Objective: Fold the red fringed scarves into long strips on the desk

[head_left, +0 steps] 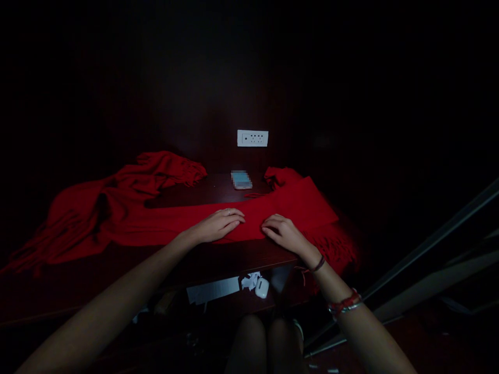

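A long red scarf (148, 223) with fringed ends spreads across a dark wooden desktop (257, 254). Its middle runs as a fairly flat band near the front edge, while the left part lies bunched and wrinkled. At the right, a layer is folded over, and fringe hangs by the edge. My left hand (220, 224) rests flat on the band, fingers stretched out to the right, a ring on one finger. Just across from it, my right hand (283, 231) lies on the scarf with its fingers slightly bent and apart from the thumb.
Behind the scarf lies a phone-like flat object (241, 179) with a pixelated, pale blue face. A white socket panel (252, 138) is on the dark wall. Below the desktop are a white earbud case (262, 288), crumpled paper (250, 280) and a pale flat sheet (213, 290).
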Demonstrator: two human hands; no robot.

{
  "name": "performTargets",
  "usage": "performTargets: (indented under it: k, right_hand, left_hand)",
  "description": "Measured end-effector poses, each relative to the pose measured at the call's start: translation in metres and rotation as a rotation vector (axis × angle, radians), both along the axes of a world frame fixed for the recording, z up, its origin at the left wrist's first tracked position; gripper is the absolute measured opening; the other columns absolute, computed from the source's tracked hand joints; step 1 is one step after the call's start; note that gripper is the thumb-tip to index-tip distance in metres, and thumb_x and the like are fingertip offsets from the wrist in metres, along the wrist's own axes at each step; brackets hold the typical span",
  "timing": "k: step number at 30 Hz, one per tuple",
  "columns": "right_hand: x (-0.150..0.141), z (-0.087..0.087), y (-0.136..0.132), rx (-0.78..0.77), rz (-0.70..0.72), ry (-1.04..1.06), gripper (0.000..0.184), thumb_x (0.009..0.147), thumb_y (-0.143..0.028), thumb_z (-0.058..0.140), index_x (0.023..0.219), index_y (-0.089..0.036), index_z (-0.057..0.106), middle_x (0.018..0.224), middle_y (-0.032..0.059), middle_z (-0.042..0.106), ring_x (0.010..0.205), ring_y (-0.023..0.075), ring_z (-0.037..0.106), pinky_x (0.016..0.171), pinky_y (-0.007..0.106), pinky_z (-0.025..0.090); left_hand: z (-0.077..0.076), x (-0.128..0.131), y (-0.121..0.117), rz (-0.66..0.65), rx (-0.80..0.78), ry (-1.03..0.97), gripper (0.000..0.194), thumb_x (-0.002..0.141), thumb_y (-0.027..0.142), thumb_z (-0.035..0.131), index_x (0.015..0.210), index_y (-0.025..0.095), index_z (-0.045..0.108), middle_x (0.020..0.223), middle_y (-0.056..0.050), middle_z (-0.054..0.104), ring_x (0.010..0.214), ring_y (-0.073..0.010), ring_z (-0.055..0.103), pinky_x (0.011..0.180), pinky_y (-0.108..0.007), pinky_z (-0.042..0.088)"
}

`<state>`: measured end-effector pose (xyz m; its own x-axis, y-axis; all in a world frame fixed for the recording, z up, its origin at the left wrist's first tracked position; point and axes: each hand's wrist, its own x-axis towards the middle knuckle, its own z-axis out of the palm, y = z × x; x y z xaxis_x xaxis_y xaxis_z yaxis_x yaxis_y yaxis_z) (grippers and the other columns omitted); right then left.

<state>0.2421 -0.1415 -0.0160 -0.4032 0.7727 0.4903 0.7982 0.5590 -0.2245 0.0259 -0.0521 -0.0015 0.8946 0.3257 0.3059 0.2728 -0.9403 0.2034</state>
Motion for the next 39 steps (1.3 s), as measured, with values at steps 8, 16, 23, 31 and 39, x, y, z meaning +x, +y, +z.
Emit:
performTargets:
  k: [8,16,23,31,39]
  right_hand:
    - [0.001,-0.012,0.001,-0.055,0.015,-0.153,0.032,0.083,-0.025,0.034,0.11,-0.021,0.051,0.113,0.0065,0.049,0.104,0.0148,0.043,0.09,0.032,0.034]
    - [0.001,-0.013,0.0,-0.045,0.008,-0.1,0.031,0.082,-0.024,0.036,0.108,-0.022,0.052,0.11,0.0054,0.052,0.105,0.0145,0.043,0.091,0.032,0.034]
    - [0.002,-0.014,0.0,-0.03,0.018,-0.088,0.03,0.082,-0.023,0.037,0.108,-0.022,0.053,0.11,0.0057,0.052,0.103,0.0143,0.045,0.091,0.032,0.035]
    - [0.001,-0.013,-0.001,-0.053,0.015,-0.086,0.03,0.081,-0.022,0.037,0.107,-0.021,0.054,0.109,0.0056,0.053,0.105,0.0151,0.044,0.091,0.032,0.034]
    - [0.001,-0.012,-0.003,-0.009,0.049,-0.015,0.028,0.079,-0.023,0.042,0.103,-0.021,0.056,0.104,0.0049,0.056,0.099,0.0145,0.047,0.087,0.03,0.038]
  left_hand:
    - [-0.014,-0.003,0.023,0.176,-0.043,0.214,0.041,0.086,0.038,0.018,0.12,0.025,0.037,0.126,-0.003,0.038,0.114,-0.0169,0.032,0.093,-0.035,0.023]
    - [-0.002,0.048,0.059,0.291,0.091,0.047,0.025,0.075,0.028,0.047,0.095,0.015,0.056,0.098,-0.009,0.055,0.09,-0.0177,0.049,0.078,-0.028,0.036]
    - [-0.01,0.06,0.089,0.408,-0.028,-0.005,0.012,0.072,0.013,0.046,0.076,0.014,0.057,0.065,-0.001,0.056,0.062,-0.0115,0.051,0.059,-0.021,0.038]
    - [-0.019,0.054,0.069,0.305,0.192,-0.004,0.026,0.079,0.018,0.038,0.102,0.018,0.05,0.096,-0.008,0.049,0.089,-0.0172,0.047,0.078,-0.031,0.037]
    - [-0.004,-0.004,0.025,0.058,0.132,-0.001,0.026,0.08,0.027,0.039,0.103,0.02,0.051,0.106,-0.006,0.045,0.098,-0.0157,0.042,0.088,-0.03,0.032]
